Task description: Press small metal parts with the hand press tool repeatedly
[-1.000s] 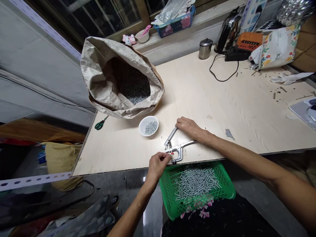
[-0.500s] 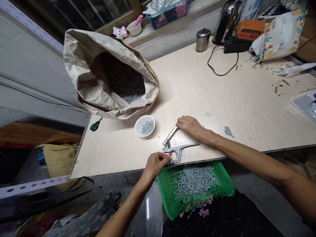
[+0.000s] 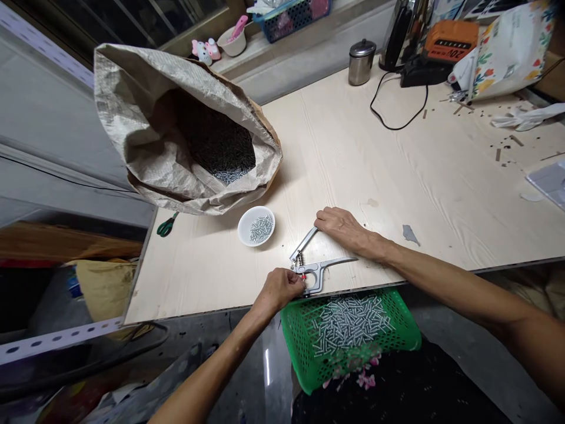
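Note:
A metal hand press tool [image 3: 314, 268] lies at the near edge of the pale wooden table [image 3: 397, 176], its two handles spread apart. My right hand [image 3: 338, 225] rests on the upper handle with fingers curled over it. My left hand [image 3: 279, 290] is pinched at the tool's jaw, fingers closed on something too small to make out. A small white bowl [image 3: 256, 226] of little metal pieces sits just left of the tool. Under the table edge, on my lap, a green plastic basket [image 3: 348, 335] holds several small metal cylinders.
A big open paper sack [image 3: 176, 135] full of metal pieces stands at the table's left. Green-handled scissors [image 3: 166, 225] lie by its base. At the back are a steel canister [image 3: 361, 55], a kettle with black cord [image 3: 397, 112], a floral bag [image 3: 507, 53] and scattered scraps.
The view has shifted slightly, so everything sits a bit lower and to the left. My left hand has closed in tighter on the tool's jaw. My right hand stays on the handle.

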A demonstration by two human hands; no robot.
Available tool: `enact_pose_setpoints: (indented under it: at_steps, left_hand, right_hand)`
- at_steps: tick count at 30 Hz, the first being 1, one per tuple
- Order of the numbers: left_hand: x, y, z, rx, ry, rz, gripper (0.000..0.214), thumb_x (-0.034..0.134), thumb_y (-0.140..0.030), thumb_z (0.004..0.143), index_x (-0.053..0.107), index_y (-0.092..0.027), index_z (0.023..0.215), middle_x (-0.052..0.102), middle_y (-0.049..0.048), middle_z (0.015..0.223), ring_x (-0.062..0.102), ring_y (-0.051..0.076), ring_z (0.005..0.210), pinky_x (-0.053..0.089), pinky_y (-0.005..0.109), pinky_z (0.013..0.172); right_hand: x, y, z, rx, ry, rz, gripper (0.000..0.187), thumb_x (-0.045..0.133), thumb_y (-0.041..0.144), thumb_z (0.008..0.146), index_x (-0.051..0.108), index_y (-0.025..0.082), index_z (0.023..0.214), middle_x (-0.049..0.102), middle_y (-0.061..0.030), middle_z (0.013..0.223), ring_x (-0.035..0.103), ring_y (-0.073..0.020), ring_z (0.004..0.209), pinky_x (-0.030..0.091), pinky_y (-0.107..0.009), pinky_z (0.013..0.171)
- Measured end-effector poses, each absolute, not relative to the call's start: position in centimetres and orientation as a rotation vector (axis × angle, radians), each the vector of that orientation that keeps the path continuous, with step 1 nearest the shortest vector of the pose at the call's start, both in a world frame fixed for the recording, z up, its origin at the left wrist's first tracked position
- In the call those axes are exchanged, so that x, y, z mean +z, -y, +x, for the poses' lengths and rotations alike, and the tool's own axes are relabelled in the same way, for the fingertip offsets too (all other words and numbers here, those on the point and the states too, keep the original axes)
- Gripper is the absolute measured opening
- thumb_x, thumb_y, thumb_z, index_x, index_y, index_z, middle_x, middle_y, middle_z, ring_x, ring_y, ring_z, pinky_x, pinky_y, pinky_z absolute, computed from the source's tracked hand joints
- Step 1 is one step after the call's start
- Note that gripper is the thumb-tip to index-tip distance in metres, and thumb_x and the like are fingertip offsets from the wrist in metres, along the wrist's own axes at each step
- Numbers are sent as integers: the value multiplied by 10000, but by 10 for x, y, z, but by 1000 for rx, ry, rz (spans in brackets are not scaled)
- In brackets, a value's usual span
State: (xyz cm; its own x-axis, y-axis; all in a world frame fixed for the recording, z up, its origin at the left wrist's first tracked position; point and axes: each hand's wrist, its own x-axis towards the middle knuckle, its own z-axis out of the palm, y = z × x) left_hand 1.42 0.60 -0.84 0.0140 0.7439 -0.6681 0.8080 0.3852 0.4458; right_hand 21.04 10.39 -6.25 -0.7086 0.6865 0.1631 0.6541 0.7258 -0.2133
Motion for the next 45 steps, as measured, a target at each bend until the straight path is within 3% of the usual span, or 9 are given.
enact_pose_setpoints:
  at_steps: [7, 28, 32, 35, 38, 41, 45]
  left_hand:
    - [-17, -5, 7, -48, -1677, 1095, 270, 636, -379, 637, 507, -185, 501, 463, -48, 419, 422, 92, 405, 302, 223, 451]
    - [-17, -4, 11, -9, -1656, 949, 254, 669, -346, 656, 506, -176, 559, 443, -79, 435, 445, 74, 365, 309, 208, 405]
    - [-18, -5, 11, -27, -1660, 955, 245, 667, -340, 655, 510, -174, 565, 446, -82, 437, 446, 79, 365, 330, 215, 411]
    - [-18, -4, 12, -17, -1659, 971, 241, 644, -329, 679, 503, -175, 561, 426, -86, 427, 437, 76, 361, 322, 212, 405]
    - [-18, -3, 12, -10, -1668, 975, 219, 634, -310, 694, 517, -170, 573, 426, -85, 432, 434, 71, 363, 338, 210, 410]
    - [-17, -1, 13, -1, -1692, 956, 166, 636, -288, 700, 569, -154, 627, 459, -78, 462, 437, 68, 367, 354, 213, 416]
    - [-17, -1, 14, 6, -1711, 946, 133, 639, -268, 705, 614, -139, 681, 471, -74, 480, 436, 66, 370, 368, 219, 425]
  right_hand:
    - [-64, -103, 212, 175, 2676, -1049, 275, 360, 24, 906, 530, 197, 777, 571, -61, 841, 430, -195, 769, 298, -330, 645]
    - [-58, -96, 217, 173, 2705, -1143, 251, 383, 46, 909, 591, 172, 850, 613, -87, 909, 468, -213, 834, 310, -345, 649]
    - [-47, -98, 222, 246, 2742, -1117, 190, 498, 277, 933, 627, 164, 851, 626, -93, 914, 474, -244, 939, 341, -361, 742]
    - [-42, -93, 232, 355, 2743, -973, 533, 595, 621, 796, 614, 155, 1055, 610, -123, 1042, 459, -291, 1048, 356, -410, 845]
    - [-43, -84, 240, 428, 2770, -851, 889, 618, 755, 660, 486, 140, 1288, 548, -165, 1212, 442, -323, 1125, 334, -467, 937]
    - [-46, -79, 246, 467, 2797, -799, 964, 689, 682, 645, 378, 150, 1387, 507, -165, 1289, 428, -323, 1171, 302, -489, 990]
    - [-46, -76, 249, 517, 2794, -768, 891, 729, 537, 707, 326, 189, 1422, 522, -140, 1280, 439, -305, 1153, 288, -517, 1000]
